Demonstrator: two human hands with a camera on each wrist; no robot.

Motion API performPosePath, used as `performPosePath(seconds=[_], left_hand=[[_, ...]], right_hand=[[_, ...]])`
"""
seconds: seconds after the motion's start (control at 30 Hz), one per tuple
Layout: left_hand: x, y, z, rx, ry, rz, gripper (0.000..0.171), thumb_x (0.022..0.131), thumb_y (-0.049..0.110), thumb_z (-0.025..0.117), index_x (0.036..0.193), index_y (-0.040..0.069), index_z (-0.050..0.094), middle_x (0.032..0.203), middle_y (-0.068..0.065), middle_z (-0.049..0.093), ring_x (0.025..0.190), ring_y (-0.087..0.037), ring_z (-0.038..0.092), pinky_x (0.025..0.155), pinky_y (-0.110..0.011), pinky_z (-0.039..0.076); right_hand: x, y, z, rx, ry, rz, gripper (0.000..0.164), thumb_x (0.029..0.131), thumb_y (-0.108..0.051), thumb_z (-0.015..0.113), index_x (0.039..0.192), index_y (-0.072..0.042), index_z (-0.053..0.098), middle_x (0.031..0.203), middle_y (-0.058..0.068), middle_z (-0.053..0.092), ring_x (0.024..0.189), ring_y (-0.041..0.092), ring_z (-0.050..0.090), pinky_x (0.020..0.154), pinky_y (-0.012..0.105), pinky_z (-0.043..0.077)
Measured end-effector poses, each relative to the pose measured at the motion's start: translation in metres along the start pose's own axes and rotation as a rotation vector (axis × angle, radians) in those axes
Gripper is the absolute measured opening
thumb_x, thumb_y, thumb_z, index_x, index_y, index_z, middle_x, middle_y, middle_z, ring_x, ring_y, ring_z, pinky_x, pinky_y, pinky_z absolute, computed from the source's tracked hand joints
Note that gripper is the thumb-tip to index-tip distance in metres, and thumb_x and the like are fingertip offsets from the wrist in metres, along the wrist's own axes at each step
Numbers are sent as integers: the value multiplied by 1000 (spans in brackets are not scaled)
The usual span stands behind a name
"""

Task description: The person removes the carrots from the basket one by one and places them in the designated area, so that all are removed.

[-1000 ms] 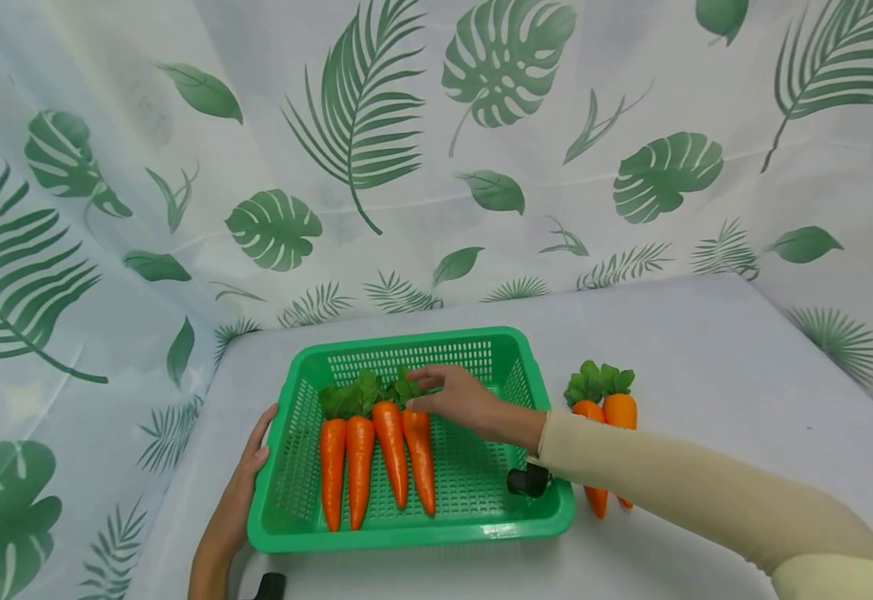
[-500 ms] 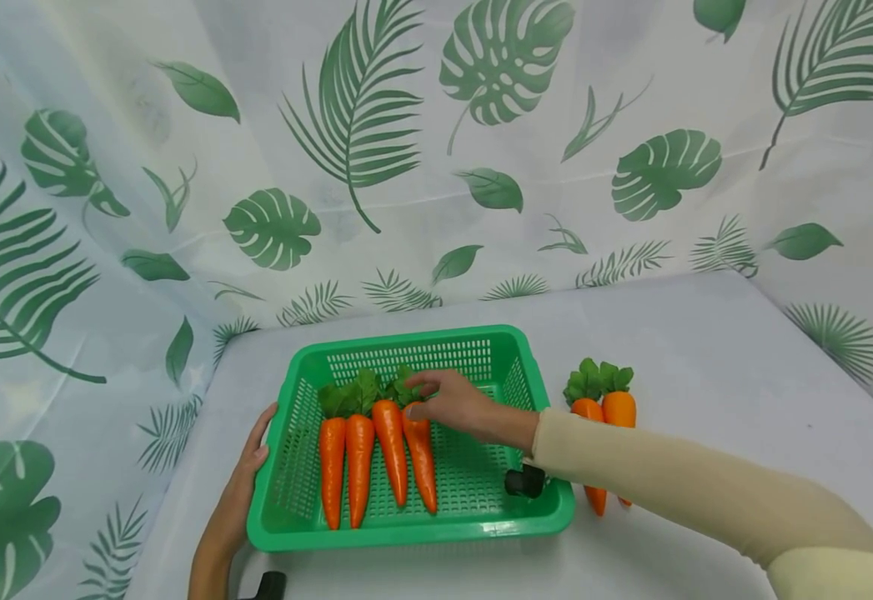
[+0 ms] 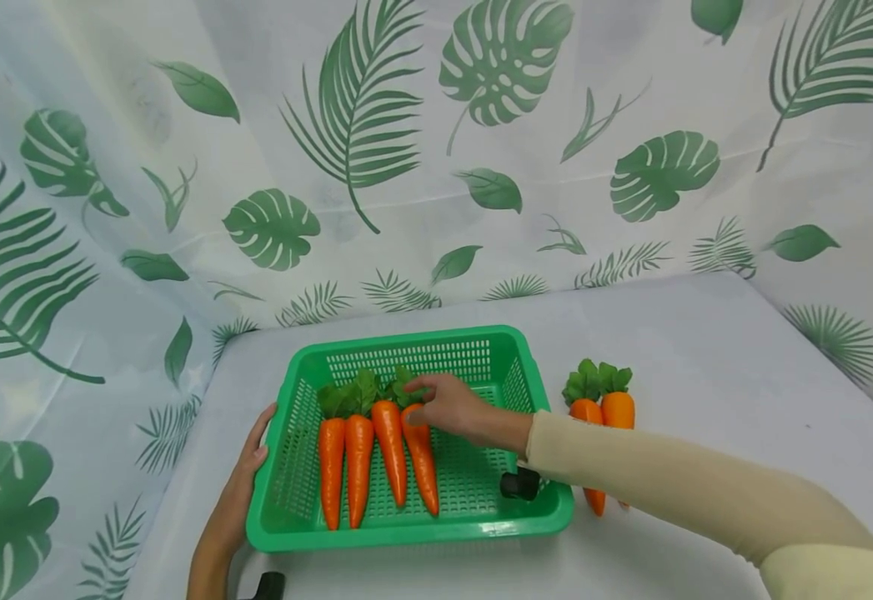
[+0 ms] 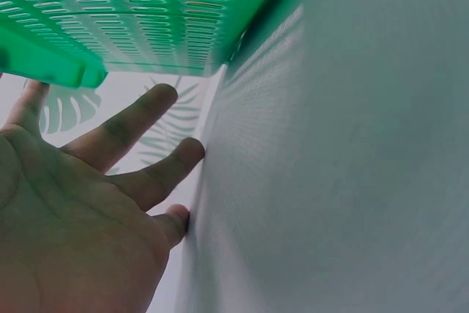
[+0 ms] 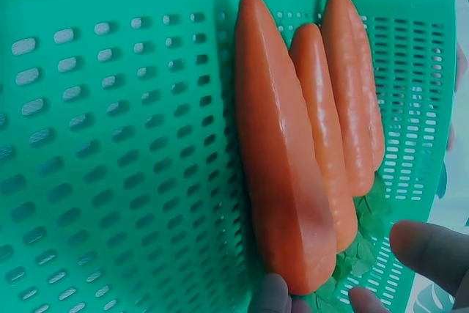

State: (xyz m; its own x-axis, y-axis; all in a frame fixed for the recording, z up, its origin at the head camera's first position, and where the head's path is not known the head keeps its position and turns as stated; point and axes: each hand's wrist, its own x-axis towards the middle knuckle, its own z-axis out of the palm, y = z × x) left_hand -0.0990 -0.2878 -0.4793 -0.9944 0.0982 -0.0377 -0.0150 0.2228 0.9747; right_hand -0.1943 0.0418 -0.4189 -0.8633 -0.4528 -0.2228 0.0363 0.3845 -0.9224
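Carrot [image 3: 422, 467], rightmost of four in the basket [image 3: 406, 539], seems pinched at its thick top by the half-closed right grip [image 3: 451, 406], while the left grip [image 3: 243, 483] rests with spread fingers at the basket's left side. It is probably light, stiff and slippery, so better to hold it near the leaves [image 3: 400, 382], not the tip.

free basket floor [image 3: 474, 479] right, carrots [image 3: 391, 454] blocking left
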Motion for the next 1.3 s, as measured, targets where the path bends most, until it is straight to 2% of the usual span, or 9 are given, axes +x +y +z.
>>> performPosePath(seconds=[0.27, 0.43, 0.6, 0.7, 0.8, 0.97, 1.13, 1.3], left_hand=[[-1, -2, 0, -26, -12, 9, 58, 118, 42, 19, 174, 30, 10, 177, -7, 6, 147, -15, 24, 102, -18, 35], [1, -1, 1, -15, -3, 8, 58, 118, 42, 19, 174, 30, 10, 177, -8, 7, 148, -16, 24, 102, -18, 36], [1, 0, 2, -12, -4, 8, 59, 118, 42, 19, 174, 30, 10, 177, -9, 7, 148, -19, 24, 102, -19, 36], [0, 1, 2, -15, -2, 7, 58, 118, 41, 19, 174, 29, 10, 177, -9, 7, 147, -18, 25, 102, -19, 37], [0, 1, 2, -15, 0, 9, 58, 118, 41, 19, 174, 29, 10, 177, -9, 8, 147, -17, 26, 101, -18, 37], [-1, -1, 1, -14, 3, 15, 58, 118, 41, 19, 174, 29, 10, 177, -9, 8, 146, -15, 27, 102, -19, 37], [-1, -1, 1, -16, 1, 12, 59, 118, 42, 19, 174, 29, 10, 177, -8, 8, 147, -14, 26, 102, -18, 36], [0, 1, 2, 7, 13, 8, 59, 118, 42, 19, 174, 29, 11, 177, -8, 8, 148, -20, 25, 103, -21, 36]], right_hand=[[-1, 1, 1, 5, -10, 6, 48, 92, 1, 76, 139, 1, 68, 139, 23, 61, 124, 39, 60, 97, 54, 54], [-1, 1, 0, 0, -29, 35, 47, 93, 0, 76, 139, -1, 68, 143, 21, 60, 124, 37, 60, 98, 53, 53], [-1, 2, -1, 7, -56, 59, 47, 93, 0, 76, 139, -1, 68, 133, 20, 63, 107, 31, 64, 95, 53, 54], [-1, 0, -1, 17, -70, 77, 48, 93, -1, 77, 140, -1, 68, 123, 17, 65, 94, 27, 63, 88, 50, 54], [0, -1, -1, 47, -80, 101, 50, 92, 0, 77, 140, -1, 68, 123, 16, 65, 89, 25, 61, 83, 48, 54], [0, -1, 0, 88, -107, 131, 52, 92, 1, 77, 143, -2, 67, 133, 19, 62, 94, 24, 64, 86, 51, 55], [1, 0, 3, 88, -116, 134, 54, 92, 2, 77, 144, -1, 66, 135, 19, 63, 100, 25, 66, 89, 51, 56], [3, 1, 7, 78, -95, 118, 51, 91, 3, 76, 141, 1, 67, 134, 19, 65, 108, 29, 68, 92, 49, 57]])
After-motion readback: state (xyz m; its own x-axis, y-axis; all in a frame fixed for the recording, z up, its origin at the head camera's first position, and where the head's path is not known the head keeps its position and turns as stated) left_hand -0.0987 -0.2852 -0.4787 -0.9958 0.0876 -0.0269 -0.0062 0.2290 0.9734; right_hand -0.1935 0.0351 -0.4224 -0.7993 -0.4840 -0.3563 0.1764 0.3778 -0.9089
